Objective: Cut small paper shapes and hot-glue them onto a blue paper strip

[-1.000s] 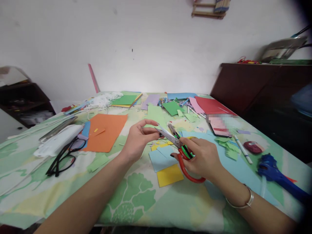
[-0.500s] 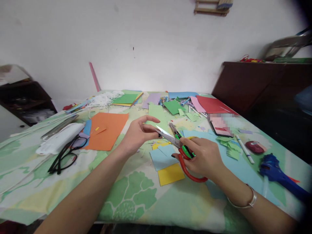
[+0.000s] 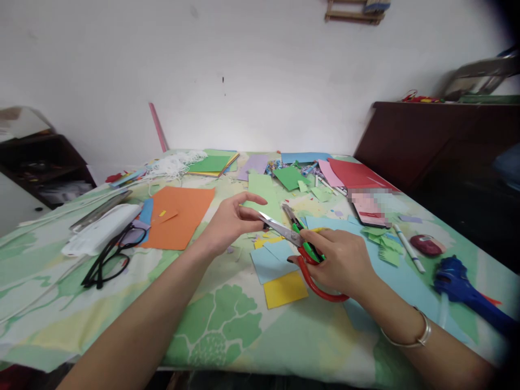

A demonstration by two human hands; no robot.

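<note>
My right hand (image 3: 339,260) grips a pair of red-handled scissors (image 3: 284,230), the blades pointing left toward my other hand. Curled around the blade tips are the fingers of my left hand (image 3: 235,219); whatever they pinch is too small or hidden to make out. A green and black utility knife (image 3: 294,218) shows just behind the scissors, partly covered by them and by my right hand. Below the blades lie light blue paper pieces (image 3: 270,265) and a yellow paper piece (image 3: 286,290). Beyond my left fingers is a light green paper strip (image 3: 262,187).
Orange paper (image 3: 182,216), black glasses (image 3: 109,271) and a white power strip (image 3: 101,230) lie to the left. On the right are a phone (image 3: 370,211), a white marker (image 3: 408,249), a dark red object (image 3: 426,245) and a blue glue gun (image 3: 455,281). White cord (image 3: 174,165) is heaped at the back.
Both hands and the scissors stay almost in place. The whole view has shifted very slightly.
</note>
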